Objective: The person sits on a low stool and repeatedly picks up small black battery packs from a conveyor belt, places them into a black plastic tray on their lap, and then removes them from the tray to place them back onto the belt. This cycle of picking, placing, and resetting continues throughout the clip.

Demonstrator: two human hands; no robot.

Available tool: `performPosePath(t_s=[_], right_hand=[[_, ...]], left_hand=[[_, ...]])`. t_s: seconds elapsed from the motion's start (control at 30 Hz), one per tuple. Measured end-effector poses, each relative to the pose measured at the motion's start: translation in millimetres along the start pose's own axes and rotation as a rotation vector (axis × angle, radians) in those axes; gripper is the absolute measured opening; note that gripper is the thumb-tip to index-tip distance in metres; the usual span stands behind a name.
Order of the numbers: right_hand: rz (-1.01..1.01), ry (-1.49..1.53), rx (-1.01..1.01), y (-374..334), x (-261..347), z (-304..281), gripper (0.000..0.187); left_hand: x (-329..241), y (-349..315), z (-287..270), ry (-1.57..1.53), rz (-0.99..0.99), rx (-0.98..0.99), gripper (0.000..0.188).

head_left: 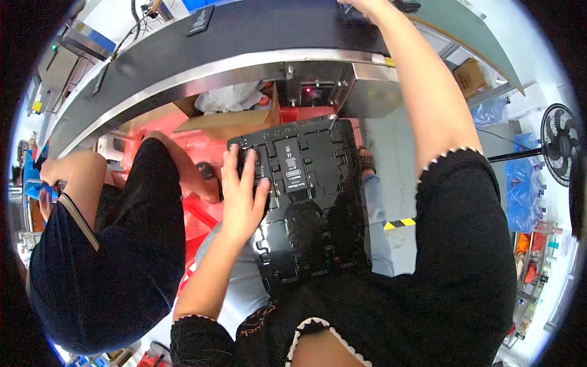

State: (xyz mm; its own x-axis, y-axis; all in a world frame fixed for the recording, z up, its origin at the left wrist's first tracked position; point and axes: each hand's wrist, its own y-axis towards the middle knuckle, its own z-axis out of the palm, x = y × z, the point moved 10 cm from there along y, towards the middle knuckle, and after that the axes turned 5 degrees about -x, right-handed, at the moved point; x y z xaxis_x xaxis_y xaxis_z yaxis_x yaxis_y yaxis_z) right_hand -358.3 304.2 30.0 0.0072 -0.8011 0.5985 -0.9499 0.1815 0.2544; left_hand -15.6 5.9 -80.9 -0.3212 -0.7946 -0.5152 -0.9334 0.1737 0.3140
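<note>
Loading a black moulded tray [309, 211] with small dark blocks, by the look of it; tray resting on the lap at centre frame, tilted, long side running from 12 to 6 o'clock. Left hand [241, 199] pressed flat on the tray's edge at 9 o'clock, fingers spread over the upper pockets, steadying rather than gripping. Right hand [361, 6] stretched out to 12 o'clock onto the dark conveyor belt [257, 30], mostly cut off by the frame edge; cannot tell whether closed on anything. Probable next need: bringing a piece back from the belt and seating it squarely in a free pocket while keeping the tray level. Glossy black plastic, rows of rectangular pockets with notched walls; one labelled dark block [292, 165] lying in the upper rows, lower pockets seemingly unfilled. Another person in dark clothes [110, 257] seated at 9 o'clock.
</note>
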Motion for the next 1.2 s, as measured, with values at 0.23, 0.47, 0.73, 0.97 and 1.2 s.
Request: performPosePath(t_s=[0.23, 0.47, 0.73, 0.97, 1.2], right_hand=[[-0.09, 0.317, 0.317, -266.0, 49.1, -22.6, 0.035], [-0.162, -0.22, 0.187, -358.5, -13.4, 35.2, 0.041], [-0.255, -0.458, 0.276, -351.6, -7.5, 42.7, 0.055], [-0.362, 0.071, 0.025, -296.7, 54.0, -33.0, 0.053], [-0.315, -0.542, 0.59, -322.5, 16.0, 27.4, 0.051]], left_hand=[[-1.3, -7.3, 16.7, -0.179, -0.104, -0.112, 0.061], [6.3, -6.3, 18.2, -0.168, -0.045, -0.126, 0.06], [19.2, -6.3, 26.6, -0.182, -0.039, -0.153, 0.055], [17.4, -9.6, 24.2, -0.173, -0.041, -0.148, 0.053], [18.9, -15.4, 13.3, -0.19, -0.151, -0.206, 0.053]])
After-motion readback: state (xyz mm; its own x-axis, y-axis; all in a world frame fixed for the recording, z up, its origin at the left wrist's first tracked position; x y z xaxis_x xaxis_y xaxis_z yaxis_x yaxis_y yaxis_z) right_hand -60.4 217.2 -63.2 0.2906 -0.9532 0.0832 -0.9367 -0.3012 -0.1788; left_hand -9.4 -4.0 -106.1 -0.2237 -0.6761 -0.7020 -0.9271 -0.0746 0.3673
